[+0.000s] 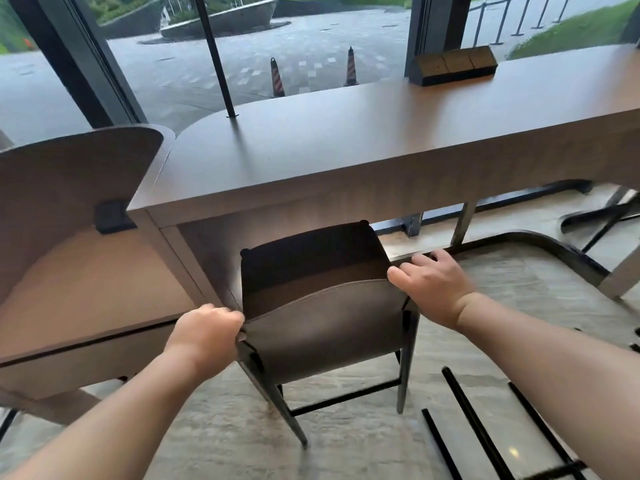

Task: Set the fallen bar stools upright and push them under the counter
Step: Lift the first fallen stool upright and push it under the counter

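Observation:
A dark brown bar stool (322, 320) stands upright on its metal legs in front of the wooden counter (363, 143). The front of its seat reaches under the counter's edge. My left hand (207, 332) grips the left end of the curved backrest. My right hand (433, 285) holds the right end, fingers over the top edge. Black metal legs of another stool (485, 434) lie flat on the floor at the lower right; its seat is out of view.
A second wooden counter (69, 209) with a curved panel meets this one on the left. A dark box (453, 65) sits on the counter by the window. A black floor rail (540, 244) curves at the right. The floor is pale stone.

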